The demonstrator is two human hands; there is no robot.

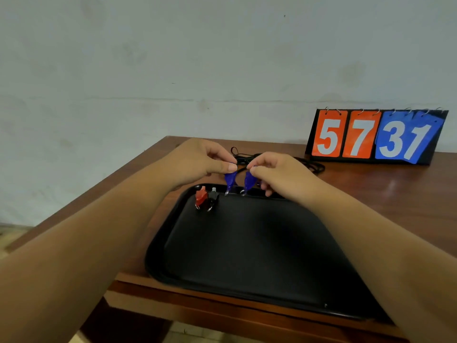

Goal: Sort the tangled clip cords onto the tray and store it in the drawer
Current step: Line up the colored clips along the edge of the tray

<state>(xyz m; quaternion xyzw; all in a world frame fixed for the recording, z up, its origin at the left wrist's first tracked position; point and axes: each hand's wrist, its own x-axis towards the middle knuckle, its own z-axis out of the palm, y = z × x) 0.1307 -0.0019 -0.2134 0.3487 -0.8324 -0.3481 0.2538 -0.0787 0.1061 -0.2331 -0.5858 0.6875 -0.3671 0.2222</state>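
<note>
Black tray (247,256) lying below hands. Left hand (197,160) pinching one blue clip (229,179), right hand (277,173) pinching other blue clip (249,180); both hanging tips-down over tray's far rim, beside red clip (200,196).

Matt black plastic tray (247,256); glossy polished wooden table (371,194).

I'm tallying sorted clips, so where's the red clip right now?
In the head view, the red clip sits at the far-left corner of the black tray, right beside the black clip.
</note>
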